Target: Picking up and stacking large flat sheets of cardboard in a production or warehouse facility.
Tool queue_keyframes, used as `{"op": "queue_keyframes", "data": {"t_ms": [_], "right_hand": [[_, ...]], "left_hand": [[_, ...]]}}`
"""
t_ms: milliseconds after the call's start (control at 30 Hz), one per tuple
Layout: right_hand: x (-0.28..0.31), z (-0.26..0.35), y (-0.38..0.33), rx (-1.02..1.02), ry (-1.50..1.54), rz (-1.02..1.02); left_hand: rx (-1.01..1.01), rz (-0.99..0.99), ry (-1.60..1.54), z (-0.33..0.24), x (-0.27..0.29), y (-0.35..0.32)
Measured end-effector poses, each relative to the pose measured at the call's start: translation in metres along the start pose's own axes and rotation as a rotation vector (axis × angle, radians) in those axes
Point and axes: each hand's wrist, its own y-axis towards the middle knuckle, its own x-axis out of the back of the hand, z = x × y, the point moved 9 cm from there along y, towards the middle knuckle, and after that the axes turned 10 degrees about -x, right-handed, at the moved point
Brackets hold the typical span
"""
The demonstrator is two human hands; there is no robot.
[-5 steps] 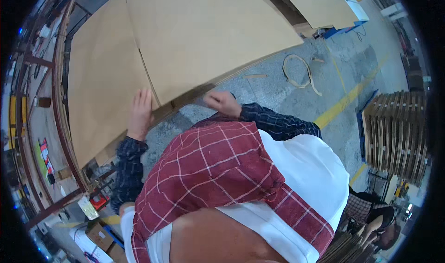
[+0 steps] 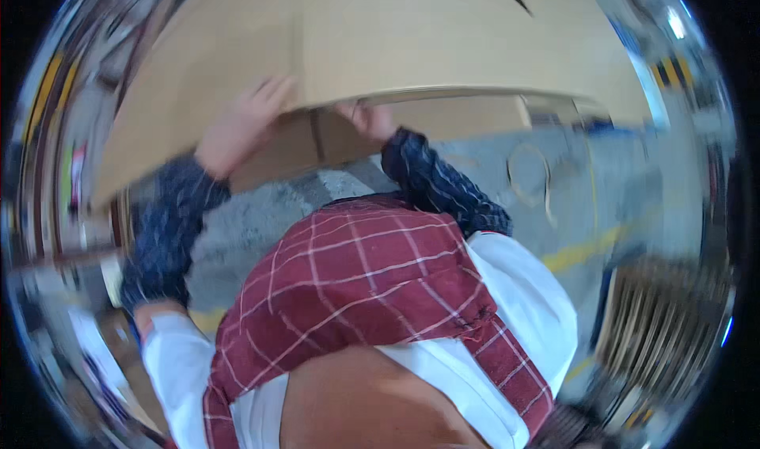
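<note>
A large brown cardboard sheet [image 2: 443,37] with a crease across it spreads out in front of me, its near edge raised. Blurred by motion, my left hand [image 2: 244,126] lies on top of it near that edge, left of the crease, fingers stretched out flat. Just right of the crease, my right hand [image 2: 372,122] grips the near edge, its fingertips partly hidden at the board. Below the raised edge another cardboard layer [image 2: 459,118] shows. Both forearms wear dark checked sleeves.
To the right, a tall stack of folded cardboard [image 2: 661,326] stands on the floor. A loop of pale strapping [image 2: 529,176] lies on the grey floor, near a yellow line [image 2: 586,249]. Shelving [image 2: 59,180] with small items runs along the left.
The near edge of the sheet has come up, exposing the layer below. My right hand has moved from beside the edge onto it. My left hand shifted up along the sheet; the view turned.
</note>
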Motion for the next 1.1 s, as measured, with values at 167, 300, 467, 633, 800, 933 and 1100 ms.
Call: {"op": "queue_keyframes", "data": {"t_ms": [167, 300, 467, 633, 800, 933, 1100], "right_hand": [[-0.161, 0.081, -0.021, 0.684, -1.403, 0.324], [-0.228, 0.195, -0.023, 0.919, -1.659, 0.496], [-0.305, 0.240, -0.091, 1.328, -1.830, 0.467], [-0.361, 0.375, -0.114, 1.767, -1.911, 0.392], [-0.363, 0.416, -0.056, 2.122, -1.878, 0.169], [-0.407, 0.330, -0.103, 2.359, -1.757, -0.093], [-0.312, 0.215, 0.031, 2.001, -2.295, -0.137]], "left_hand": [[-0.123, -0.150, 0.000, -0.070, 0.114, 0.049], [0.115, -0.392, 0.000, -0.064, 0.188, -0.005], [0.134, -0.714, -0.106, -0.050, 0.259, 0.026], [0.065, -1.076, -0.211, -0.026, 0.324, 0.067], [0.075, -1.607, -0.326, -0.037, 0.183, -0.011], [0.337, -1.850, -0.820, -0.038, 0.080, -0.012], [0.602, -2.226, -1.447, -0.070, -0.100, -0.005]]}}
